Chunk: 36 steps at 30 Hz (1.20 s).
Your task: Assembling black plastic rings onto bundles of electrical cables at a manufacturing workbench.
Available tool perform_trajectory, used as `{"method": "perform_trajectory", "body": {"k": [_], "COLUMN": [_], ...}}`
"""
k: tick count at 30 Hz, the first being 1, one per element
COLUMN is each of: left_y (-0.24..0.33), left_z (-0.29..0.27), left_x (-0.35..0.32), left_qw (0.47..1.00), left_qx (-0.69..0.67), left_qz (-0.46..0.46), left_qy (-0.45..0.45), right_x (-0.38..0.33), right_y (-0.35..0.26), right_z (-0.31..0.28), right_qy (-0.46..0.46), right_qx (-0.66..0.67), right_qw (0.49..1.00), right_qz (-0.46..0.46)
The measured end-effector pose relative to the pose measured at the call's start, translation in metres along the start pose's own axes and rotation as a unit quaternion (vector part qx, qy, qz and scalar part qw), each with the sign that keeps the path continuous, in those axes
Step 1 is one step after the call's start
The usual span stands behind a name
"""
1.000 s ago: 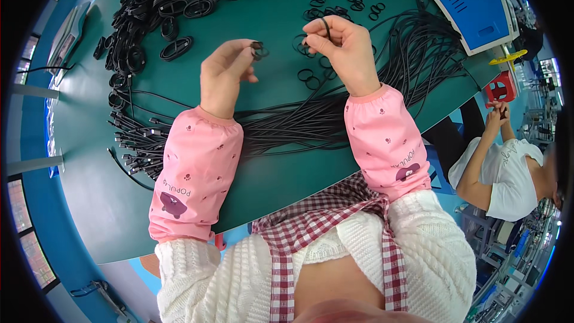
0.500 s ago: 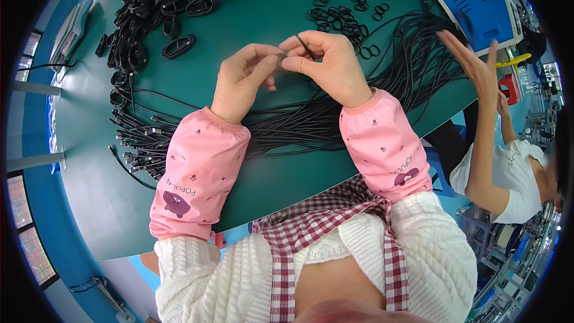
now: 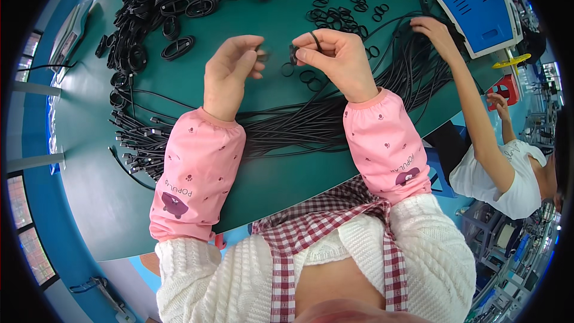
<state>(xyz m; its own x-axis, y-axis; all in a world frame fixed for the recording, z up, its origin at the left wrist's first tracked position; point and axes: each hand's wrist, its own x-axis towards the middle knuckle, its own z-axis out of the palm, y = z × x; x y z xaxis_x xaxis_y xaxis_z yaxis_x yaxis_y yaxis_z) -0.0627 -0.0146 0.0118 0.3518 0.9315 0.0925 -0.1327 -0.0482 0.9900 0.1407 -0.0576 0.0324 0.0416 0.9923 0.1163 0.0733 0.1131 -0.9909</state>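
My right hand (image 3: 338, 63) is closed in a pinch on a small dark stretch of black cable (image 3: 293, 55). A thin black band (image 3: 315, 40) loops by its index finger. To its left, my left hand (image 3: 230, 75) has its thumb and fingers curled together. A blurred dark bit shows at those fingertips, too small to name. Both hands hover over the green table, beyond a long bundle of black cables (image 3: 287, 128) that lies across it. Metal-tipped plugs (image 3: 134, 140) fan out at the bundle's left end.
Coiled black cables (image 3: 179, 6) are heaped at the far left. Loose black rings (image 3: 341, 22) lie beyond my right hand. At the right, a co-worker's hand (image 3: 433, 30) touches the cable bundle beside a blue and white box (image 3: 475, 6). The green table (image 3: 95, 203) has its edge near me.
My hands have drawn apart, the left one moving left. The co-worker's raised hand has come down onto the cables. One coil at the far end of the table now sits more upright.
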Motion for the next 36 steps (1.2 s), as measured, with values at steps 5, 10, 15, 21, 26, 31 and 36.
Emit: {"method": "perform_trajectory", "body": {"k": [5,10,15,21,26,31,36], "left_y": [0.011,0.013,0.024,0.026,0.027,0.026,0.006], "left_z": [0.01,0.008,-0.002,0.001,0.01,0.009,-0.004], "left_x": [-0.005,-0.008,-0.012,-0.027,-0.031,-0.028,-0.022], "left_qw": [0.998,0.996,0.999,0.999,0.996,0.999,0.998], "left_qx": [0.03,0.056,0.005,-0.03,-0.068,-0.032,0.051], "left_qz": [-0.009,0.02,-0.026,-0.029,0.0,-0.017,-0.009], "left_qy": [-0.05,-0.062,0.033,-0.008,-0.05,-0.035,-0.034], "right_x": [-0.003,-0.013,-0.014,-0.018,-0.017,-0.02,-0.022], "right_y": [-0.007,-0.02,-0.025,-0.039,-0.047,-0.041,-0.035], "right_z": [0.006,0.015,-0.011,0.007,0.018,0.014,0.014], "right_qy": [-0.003,0.048,0.138,0.078,-0.05,-0.032,0.015], "right_qx": [-0.031,-0.142,-0.222,-0.327,-0.19,-0.114,-0.167], "right_qw": [0.999,0.985,0.958,0.928,0.979,0.993,0.985], "right_qz": [-0.016,-0.082,-0.12,-0.162,-0.053,-0.028,-0.04]}}
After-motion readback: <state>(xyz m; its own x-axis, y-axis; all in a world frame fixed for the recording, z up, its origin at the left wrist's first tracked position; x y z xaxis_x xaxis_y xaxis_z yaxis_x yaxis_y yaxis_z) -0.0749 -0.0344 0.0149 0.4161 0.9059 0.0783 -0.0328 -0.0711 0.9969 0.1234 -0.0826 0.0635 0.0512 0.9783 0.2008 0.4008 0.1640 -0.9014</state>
